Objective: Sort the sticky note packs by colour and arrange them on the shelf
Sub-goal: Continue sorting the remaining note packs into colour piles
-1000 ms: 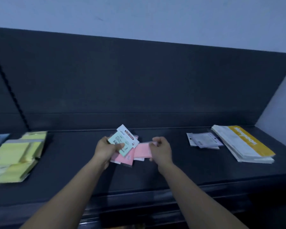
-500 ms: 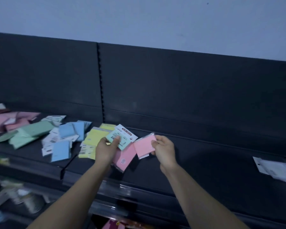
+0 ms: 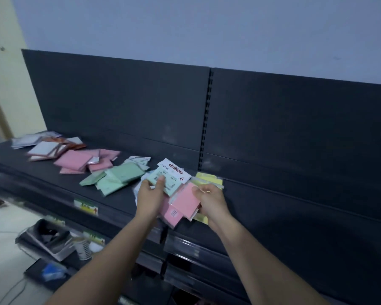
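My left hand point(image 3: 150, 197) grips a small stack of sticky note packs, with a green pack point(image 3: 171, 176) bearing a white label on top under my thumb and a pink pack point(image 3: 171, 215) beneath. My right hand point(image 3: 211, 200) pinches another pink pack point(image 3: 186, 202) by its right edge, next to the stack. Both hands hover over the dark shelf point(image 3: 119, 200). On the shelf lie a pile of green packs point(image 3: 117, 176), a pile of pink packs point(image 3: 84, 161) further left, and yellow packs point(image 3: 208, 179) partly hidden behind my hands.
White and orange-edged packs point(image 3: 48, 148) lie at the shelf's far left end. An upright slotted post point(image 3: 206, 119) splits the dark back panel. Lower shelves hold a tray point(image 3: 51, 238), a cup point(image 3: 84, 249) and a blue item point(image 3: 52, 271). The shelf section to the right is bare.
The view has swung left along the shelf, bringing the pink and white piles into sight. My hands have carried the packs leftward, now over the yellow packs.
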Tool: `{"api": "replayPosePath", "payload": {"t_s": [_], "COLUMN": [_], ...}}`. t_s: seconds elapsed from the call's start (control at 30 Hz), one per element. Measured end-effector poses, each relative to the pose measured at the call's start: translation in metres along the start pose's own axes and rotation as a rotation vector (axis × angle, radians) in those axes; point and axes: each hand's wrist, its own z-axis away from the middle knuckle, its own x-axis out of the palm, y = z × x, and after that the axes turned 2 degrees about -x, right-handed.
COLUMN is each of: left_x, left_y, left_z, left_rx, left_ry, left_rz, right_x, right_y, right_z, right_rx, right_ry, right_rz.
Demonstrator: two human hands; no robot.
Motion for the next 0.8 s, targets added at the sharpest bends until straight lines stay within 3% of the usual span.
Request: {"api": "replayPosePath", "payload": {"t_s": [0.37,0.8], "left_x": [-0.102,-0.164], "left_y": [-0.003,0.004], "left_z": [-0.072,-0.175], "left_rx": [-0.068,-0.065], "left_ry": [0.206,0.392], "left_rz": [0.084,0.085], "right_x": [0.121,0.234], "right_y": [-0.006,-0.015], "right_z": [-0.033,-0.132], "right_rx": [-0.100,-0.210], "right_ry": [-0.095,-0.029], "right_rz": [0.125,0.053]}}
